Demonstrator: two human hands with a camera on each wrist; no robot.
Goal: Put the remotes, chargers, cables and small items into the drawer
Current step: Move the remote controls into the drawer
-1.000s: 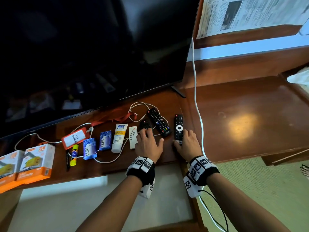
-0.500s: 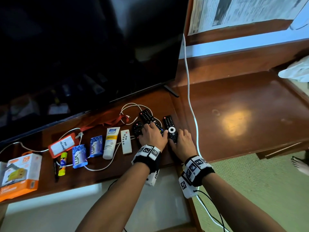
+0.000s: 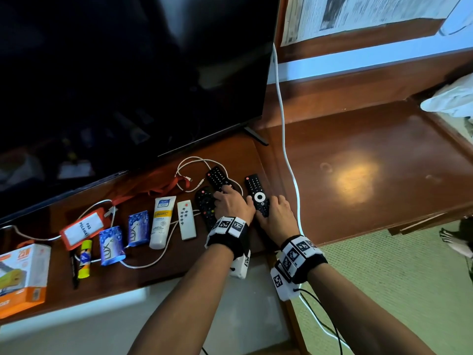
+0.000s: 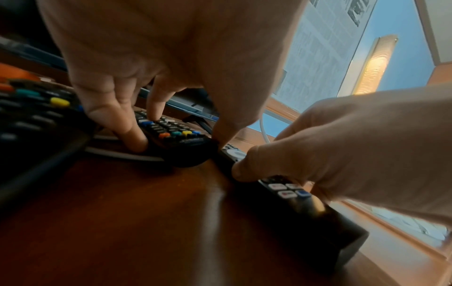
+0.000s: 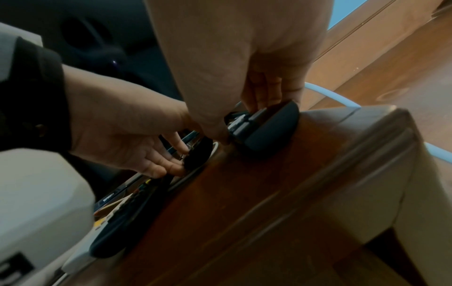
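Note:
On the brown table [image 3: 358,155] my left hand [image 3: 227,191] curls over the near end of a long black remote [image 3: 217,176]. The left wrist view shows its fingers [image 4: 132,135] pinching the remote's coloured-button end [image 4: 176,133]. My right hand [image 3: 266,213] grips a black remote with a white ring [image 3: 256,190] by its near half; the right wrist view shows that remote's end [image 5: 269,127] tipped up off the wood. A rounder black remote [image 3: 204,204] and a small white remote [image 3: 186,221] lie just left of them. A looped white cable [image 3: 190,161] lies behind.
Further left lie a cream tube [image 3: 161,221], two blue packets [image 3: 138,228], an orange tag holder [image 3: 84,228], a glue stick [image 3: 84,258], a pen [image 3: 74,270] and an orange box [image 3: 23,275]. The TV [image 3: 128,73] overhangs them. A pale-bottomed drawer [image 3: 76,336] looks open below the table's edge.
My left hand has shifted right, from the round remote onto the long one. Both hands have slid forward and curled round their remotes.

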